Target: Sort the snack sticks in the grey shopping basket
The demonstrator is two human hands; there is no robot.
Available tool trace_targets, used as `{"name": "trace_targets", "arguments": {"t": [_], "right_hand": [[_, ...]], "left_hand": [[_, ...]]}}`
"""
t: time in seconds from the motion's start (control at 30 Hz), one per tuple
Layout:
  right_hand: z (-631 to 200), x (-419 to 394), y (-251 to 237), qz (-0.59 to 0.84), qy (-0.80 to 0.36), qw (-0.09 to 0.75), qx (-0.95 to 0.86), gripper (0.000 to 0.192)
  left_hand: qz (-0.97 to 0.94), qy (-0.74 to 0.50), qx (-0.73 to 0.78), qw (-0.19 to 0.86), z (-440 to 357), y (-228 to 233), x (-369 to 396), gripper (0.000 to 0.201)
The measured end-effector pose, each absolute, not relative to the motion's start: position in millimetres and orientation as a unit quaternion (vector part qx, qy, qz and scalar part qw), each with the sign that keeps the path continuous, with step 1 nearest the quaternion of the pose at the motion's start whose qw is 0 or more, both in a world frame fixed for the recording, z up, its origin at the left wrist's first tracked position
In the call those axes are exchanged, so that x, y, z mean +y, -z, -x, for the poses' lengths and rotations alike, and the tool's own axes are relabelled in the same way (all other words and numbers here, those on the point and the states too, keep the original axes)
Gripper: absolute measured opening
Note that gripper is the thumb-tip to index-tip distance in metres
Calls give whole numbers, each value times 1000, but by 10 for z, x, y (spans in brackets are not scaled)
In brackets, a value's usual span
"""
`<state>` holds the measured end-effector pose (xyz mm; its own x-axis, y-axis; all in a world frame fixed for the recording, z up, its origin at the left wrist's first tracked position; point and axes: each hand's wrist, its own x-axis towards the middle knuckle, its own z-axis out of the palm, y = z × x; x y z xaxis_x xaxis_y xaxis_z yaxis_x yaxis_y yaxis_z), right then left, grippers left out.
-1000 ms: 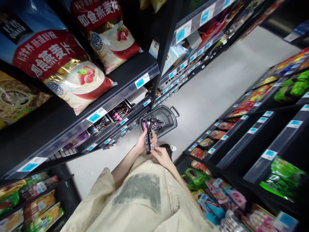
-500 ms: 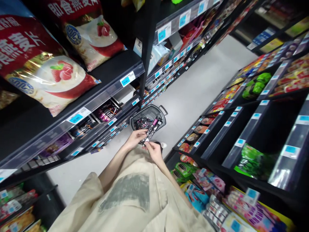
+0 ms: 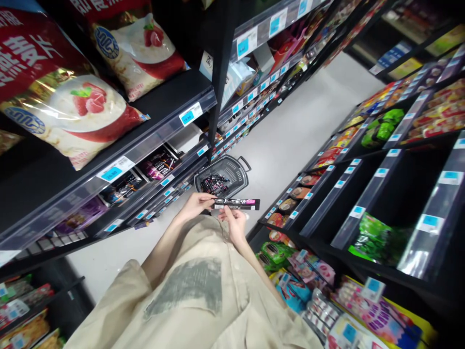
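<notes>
A long, thin black packet (image 3: 236,204) with a pink end is held level in front of the body, above the floor of a shop aisle. It is gripped at its left end by the left hand (image 3: 194,204), whose fingers are closed on that end, while the right hand (image 3: 234,222) supports it from below near the middle, with thumb and fingertips pinched on its lower edge. Held flat across both hands like this, the packet's printed face is turned up towards the eyes, which would suit reading it; that is a judgement only.

Just beyond the packet, a dark plastic basket (image 3: 238,167) stands on the floor close to the bottom edge of the left-hand shelving. More packets of the same black and pink kind lie inside it. Similar dark packets (image 3: 159,164) are seen on the second shelf of the left unit, behind its front edge with blue price labels. Large red and white oat bags (image 3: 72,114) lie tilted on the shelf above, faces outward to the aisle.

Compared with a second ago, the packet has been turned: it then stood almost upright between the hands, was slanted half a second ago, and now lies horizontal. The view has also swung slightly, so the basket appears further left.
</notes>
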<state>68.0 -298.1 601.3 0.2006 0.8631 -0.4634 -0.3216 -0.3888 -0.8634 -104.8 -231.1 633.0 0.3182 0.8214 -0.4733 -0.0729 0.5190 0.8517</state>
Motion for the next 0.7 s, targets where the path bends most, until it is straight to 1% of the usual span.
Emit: {"name": "trace_targets", "arguments": {"t": [0.2,0.37,0.5,0.7], "right_hand": [[-669,-2976,-6050,590,-595,506,-207,45],[-674,-2946,-6068,583,-624,499,-150,48],[-683,-2920,-6063,584,-618,507,-141,39],[-694,-2929,-6050,573,-622,515,-139,34]], "left_hand": [[-376,-345,506,696,947,-6294,-2393,50],[-401,-343,542,654,894,-6297,-2434,43],[-423,-338,554,632,885,-6306,-2443,37],[-389,-347,531,668,887,-6239,-2441,45]]}}
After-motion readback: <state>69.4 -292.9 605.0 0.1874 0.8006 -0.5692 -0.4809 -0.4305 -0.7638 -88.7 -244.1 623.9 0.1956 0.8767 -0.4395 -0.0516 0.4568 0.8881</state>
